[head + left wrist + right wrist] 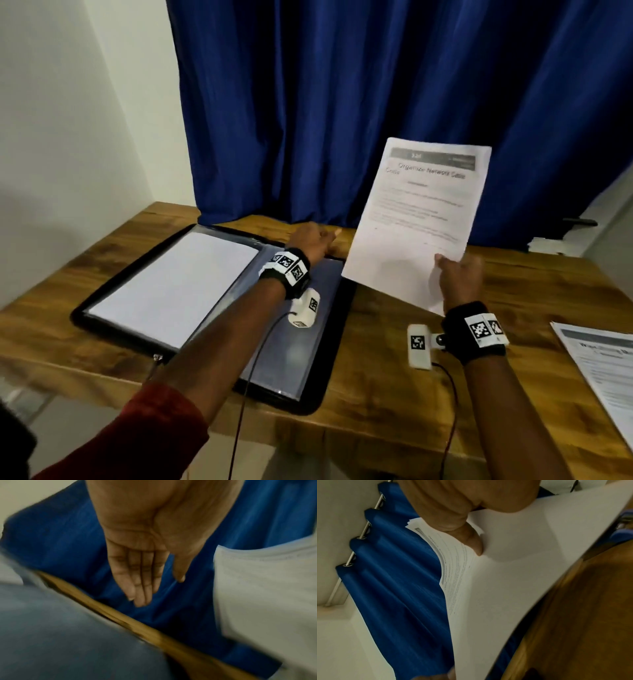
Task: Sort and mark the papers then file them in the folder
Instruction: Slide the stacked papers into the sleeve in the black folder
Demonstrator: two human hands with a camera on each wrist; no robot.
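While the right hand (459,279) pinches a printed paper (416,219) near its bottom edge, the sheet stands up in the air above the wooden table (376,394), tilted a little. From the right wrist view the thumb (475,543) presses on the printed side of the paper, and more than one sheet edge shows at the top corner, so it may be a thin stack. Just to the left of that grip, the left hand (313,241) reaches out over the far edge of the open black folder (102,301). Its fingers (137,574) are straight and close together, and it holds nothing. I cannot tell if the fingertips touch the folder or the table. Below the left wrist lies the folder's right side, with a clear plastic sleeve (301,359). Farther left from that hand, a white sheet (171,287) lies flat in the folder's left side. To the right of the gripping hand, another printed paper (603,370) lies on the table by its edge. A blue curtain (342,102) hangs behind the table.
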